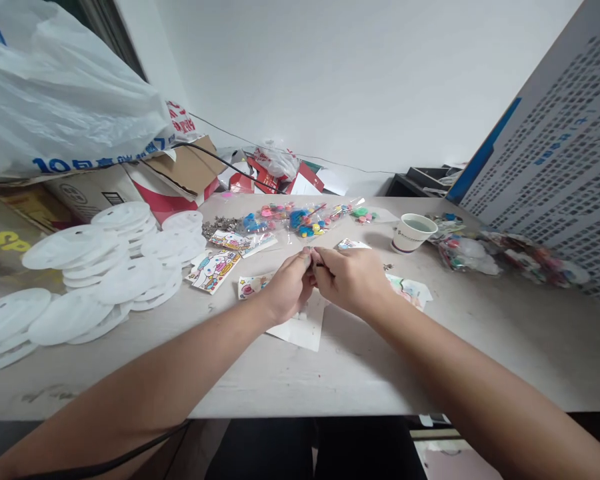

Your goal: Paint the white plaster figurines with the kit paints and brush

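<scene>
My left hand [293, 283] and my right hand [350, 277] meet at the middle of the table, fingertips pressed together. Whatever they pinch is small and hidden by the fingers. Under them lies a white paper sheet [300, 333] with small pale bits on it. A printed cartoon card [253, 285] shows just left of the hands, and another colourful printed piece [410, 291] lies to the right, partly behind my right forearm. Past the hands are clear bags of small coloured pieces [305, 220]. Cartoon-printed packets [214, 270] lie to the left.
Stacks of white discs [130, 277] fill the table's left side. A paper cup [414, 233] with liquid stands at the right, beside bagged items [467, 253]. A large perforated white panel [545, 160] rises at the right edge. A plastic bag [70, 100] and boxes crowd the back left.
</scene>
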`<act>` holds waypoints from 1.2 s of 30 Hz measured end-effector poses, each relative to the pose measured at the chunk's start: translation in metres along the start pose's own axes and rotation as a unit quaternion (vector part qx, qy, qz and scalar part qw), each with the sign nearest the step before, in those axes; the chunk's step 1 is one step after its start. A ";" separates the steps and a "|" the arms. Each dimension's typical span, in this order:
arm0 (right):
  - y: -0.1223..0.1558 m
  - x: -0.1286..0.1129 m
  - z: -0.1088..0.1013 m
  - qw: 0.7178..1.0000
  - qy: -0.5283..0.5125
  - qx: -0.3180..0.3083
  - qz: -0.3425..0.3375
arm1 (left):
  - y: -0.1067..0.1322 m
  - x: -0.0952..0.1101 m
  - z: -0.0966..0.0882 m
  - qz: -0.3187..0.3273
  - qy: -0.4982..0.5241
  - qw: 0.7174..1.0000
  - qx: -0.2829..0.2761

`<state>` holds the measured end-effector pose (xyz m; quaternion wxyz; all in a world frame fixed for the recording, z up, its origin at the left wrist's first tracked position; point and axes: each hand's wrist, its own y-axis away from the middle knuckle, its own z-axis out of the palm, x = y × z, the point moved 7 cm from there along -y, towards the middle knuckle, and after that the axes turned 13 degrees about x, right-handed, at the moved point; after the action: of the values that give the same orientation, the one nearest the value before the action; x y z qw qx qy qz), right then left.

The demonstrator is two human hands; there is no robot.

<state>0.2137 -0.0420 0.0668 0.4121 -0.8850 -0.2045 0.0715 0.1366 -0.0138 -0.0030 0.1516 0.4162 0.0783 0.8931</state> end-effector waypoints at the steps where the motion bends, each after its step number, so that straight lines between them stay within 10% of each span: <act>1: 0.000 0.000 0.000 1.000 0.009 0.010 0.005 | -0.001 0.001 0.001 0.013 -0.004 1.000 0.006; 14: -0.001 -0.003 -0.023 0.992 -0.116 0.044 -0.002 | 0.006 0.022 0.003 0.087 -0.048 0.990 -0.101; 21: 0.000 0.005 -0.035 0.904 -0.419 -0.013 0.080 | 0.025 0.021 0.007 0.021 -0.066 0.984 -0.166; 31: 0.006 0.000 -0.040 0.920 -0.388 0.047 -0.041 | 0.048 0.007 0.019 -0.171 -0.044 0.955 -0.239; 36: 0.005 0.001 -0.037 0.946 -0.317 0.059 -0.041 | 0.041 0.002 0.020 -0.123 -0.054 0.968 -0.212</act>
<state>0.2273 -0.0704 0.0867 0.3797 -0.7818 -0.3558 0.3435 0.1420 -0.0515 0.0221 0.3493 0.4096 -0.0704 0.8398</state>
